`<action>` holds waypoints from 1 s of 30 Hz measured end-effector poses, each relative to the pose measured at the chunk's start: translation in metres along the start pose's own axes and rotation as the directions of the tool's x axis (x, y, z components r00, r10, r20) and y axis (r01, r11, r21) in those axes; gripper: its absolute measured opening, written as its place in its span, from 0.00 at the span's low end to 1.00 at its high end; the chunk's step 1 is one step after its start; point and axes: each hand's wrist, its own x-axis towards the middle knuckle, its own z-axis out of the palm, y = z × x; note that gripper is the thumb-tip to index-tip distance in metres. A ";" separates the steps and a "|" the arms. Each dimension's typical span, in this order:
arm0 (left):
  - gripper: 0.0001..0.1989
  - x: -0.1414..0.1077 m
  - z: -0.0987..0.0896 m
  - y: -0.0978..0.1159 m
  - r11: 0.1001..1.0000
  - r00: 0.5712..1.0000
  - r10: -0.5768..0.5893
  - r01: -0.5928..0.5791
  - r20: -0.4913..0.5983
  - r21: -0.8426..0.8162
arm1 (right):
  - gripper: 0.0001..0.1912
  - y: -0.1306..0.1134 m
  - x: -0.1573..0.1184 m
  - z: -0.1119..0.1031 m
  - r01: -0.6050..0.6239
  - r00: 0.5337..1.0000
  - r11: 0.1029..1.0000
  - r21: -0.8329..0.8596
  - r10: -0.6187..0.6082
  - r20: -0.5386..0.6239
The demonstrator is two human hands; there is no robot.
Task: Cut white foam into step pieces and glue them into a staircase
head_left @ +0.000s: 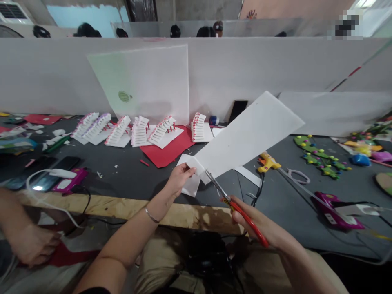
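Observation:
A long white foam sheet [248,139] slants up to the right above the table. My left hand [179,177] pinches its lower left end, where a narrow strip is partly cut from the rest. In my right hand [245,214] is a pair of scissors [251,224] with red handles. Their blades meet the sheet at the cut, just right of my left fingers. Under the sheet's end lies another white piece [191,188] on the table.
Several small white stair-like models [139,130] stand along the back, near a red sheet [167,151]. A yellow glue gun [268,162] and a purple power strip [335,212] lie to the right. Another person's hand [33,243] is at the lower left.

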 end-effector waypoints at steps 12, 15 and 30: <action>0.24 0.005 0.001 0.019 0.995 0.992 -0.098 0.099 0.077 -0.007 | 0.26 -0.012 0.012 0.002 -0.065 0.998 0.996 0.066 0.066 -0.020; 0.24 0.006 -0.002 0.022 0.996 0.990 -0.086 0.085 0.108 0.014 | 0.24 -0.010 0.014 0.009 -0.089 0.994 0.991 0.095 0.095 -0.054; 0.19 0.010 -0.003 0.030 0.993 0.972 -0.110 0.099 0.207 0.067 | 0.27 -0.014 0.006 0.020 -0.163 0.980 0.977 0.140 0.176 -0.087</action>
